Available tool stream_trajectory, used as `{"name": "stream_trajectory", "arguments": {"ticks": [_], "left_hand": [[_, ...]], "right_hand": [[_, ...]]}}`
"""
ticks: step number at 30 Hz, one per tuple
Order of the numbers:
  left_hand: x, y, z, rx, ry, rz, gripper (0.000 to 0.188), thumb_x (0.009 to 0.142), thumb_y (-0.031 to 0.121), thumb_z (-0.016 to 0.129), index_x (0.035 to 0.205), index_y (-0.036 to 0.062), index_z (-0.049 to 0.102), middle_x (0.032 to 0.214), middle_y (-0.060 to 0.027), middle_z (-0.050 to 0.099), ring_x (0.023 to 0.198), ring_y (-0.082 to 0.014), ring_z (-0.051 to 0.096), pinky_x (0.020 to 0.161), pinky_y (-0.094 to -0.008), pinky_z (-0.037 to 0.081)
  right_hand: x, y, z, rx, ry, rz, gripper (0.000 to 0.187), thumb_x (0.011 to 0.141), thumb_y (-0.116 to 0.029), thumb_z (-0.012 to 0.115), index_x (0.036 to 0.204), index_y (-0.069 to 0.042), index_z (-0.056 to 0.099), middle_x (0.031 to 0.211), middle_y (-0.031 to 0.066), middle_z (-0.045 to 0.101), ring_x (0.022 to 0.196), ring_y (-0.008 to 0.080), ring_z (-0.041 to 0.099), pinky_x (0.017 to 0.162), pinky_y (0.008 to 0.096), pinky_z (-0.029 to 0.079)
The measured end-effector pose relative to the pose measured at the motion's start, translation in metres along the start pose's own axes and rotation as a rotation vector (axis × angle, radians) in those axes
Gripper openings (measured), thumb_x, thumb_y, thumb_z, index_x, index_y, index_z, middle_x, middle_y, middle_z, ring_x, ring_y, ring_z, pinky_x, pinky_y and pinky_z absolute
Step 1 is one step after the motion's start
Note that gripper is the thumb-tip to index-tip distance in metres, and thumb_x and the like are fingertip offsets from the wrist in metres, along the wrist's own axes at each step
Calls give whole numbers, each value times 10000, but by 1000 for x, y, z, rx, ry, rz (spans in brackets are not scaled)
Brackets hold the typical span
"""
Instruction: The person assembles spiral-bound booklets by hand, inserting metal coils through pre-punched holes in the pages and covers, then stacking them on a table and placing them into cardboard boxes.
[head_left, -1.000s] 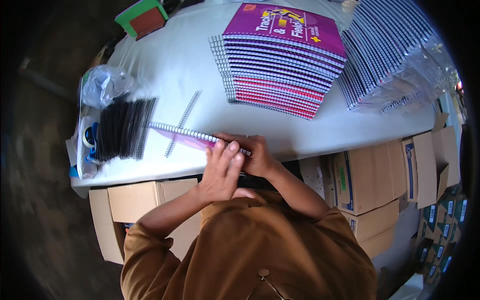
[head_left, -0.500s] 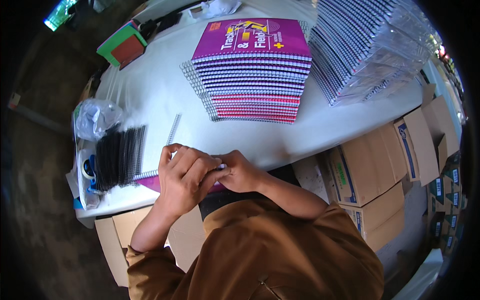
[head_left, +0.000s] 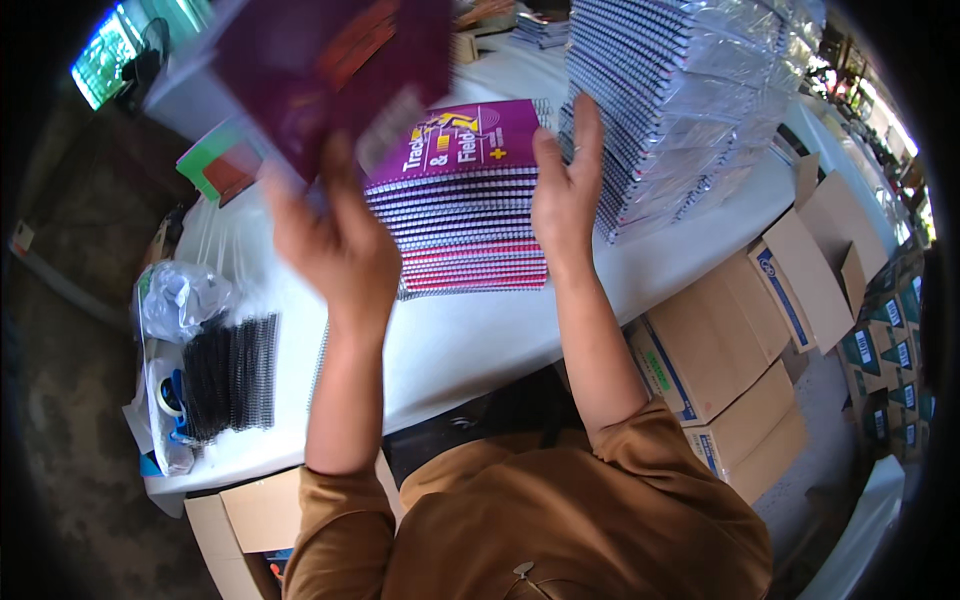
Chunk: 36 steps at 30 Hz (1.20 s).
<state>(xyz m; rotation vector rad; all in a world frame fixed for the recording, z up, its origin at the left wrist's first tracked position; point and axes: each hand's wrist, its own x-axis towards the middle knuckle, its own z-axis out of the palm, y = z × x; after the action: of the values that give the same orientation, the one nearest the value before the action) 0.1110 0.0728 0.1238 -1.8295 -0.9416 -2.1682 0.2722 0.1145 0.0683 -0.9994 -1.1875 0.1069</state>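
Note:
A purple-covered notebook, smeared by motion, is raised in my left hand; my fingers pinch its lower edge, and its white pages fan out at the left. Behind it and partly covered stands a tall stack of spiral-bound notebooks, the top one purple with white and yellow print. My right hand is at the stack's right side, fingers upright and thumb apart, holding nothing. Whether its palm touches the stack, I cannot tell. Just beyond that hand rises a taller pile of spiral-bound books in clear plastic.
On the white-covered table, black spiral coils lie at the left, beside a crumpled clear plastic bag and a blue-handled tool. A green-and-brown item stands behind. Cardboard boxes sit along the table's right side.
My hands were together over a notebook at the table's near edge. Now they are apart and farther forward, the left lifting a purple notebook, the right open beside the stack. The view has shifted.

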Motion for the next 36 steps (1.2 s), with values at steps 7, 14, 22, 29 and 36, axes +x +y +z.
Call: {"name": "stream_trajectory", "arguments": {"ticks": [7,14,22,29,36], "left_hand": [[-7,-60,33,256,-821,8,249,885,227,544,1043,53,628,1021,-137,635,933,-312,601,817,-360,463],[-27,-106,19,420,-113,-406,310,845,279,638,779,-24,625,737,-118,592,620,-230,545,612,-332,450],[-25,-111,2,191,22,-532,294,828,275,670,872,1,573,715,-74,573,604,-122,509,561,-256,420],[-113,-127,-135,919,-550,-553,238,810,199,610,991,45,587,982,-128,578,947,-307,546,766,-414,445],[-172,-120,-207,1159,-490,-564,227,804,227,613,971,77,572,924,-126,550,869,-306,549,713,-414,460]], "right_hand": [[-12,34,3,396,25,231,594,907,-186,459,1368,90,208,1376,271,332,1263,311,376,1043,325,268],[-15,30,18,172,166,38,297,929,-191,512,1056,51,625,1010,155,663,948,197,625,861,292,458],[-19,37,12,152,156,57,265,898,-143,547,1068,50,613,1029,161,653,970,235,619,864,319,454],[-78,76,-43,-25,43,-13,408,951,-202,450,1250,75,451,1262,193,506,1153,257,490,980,344,356],[-149,108,-40,-232,-291,288,532,929,-357,467,1271,49,435,1198,251,532,1107,355,520,910,383,396]]}}
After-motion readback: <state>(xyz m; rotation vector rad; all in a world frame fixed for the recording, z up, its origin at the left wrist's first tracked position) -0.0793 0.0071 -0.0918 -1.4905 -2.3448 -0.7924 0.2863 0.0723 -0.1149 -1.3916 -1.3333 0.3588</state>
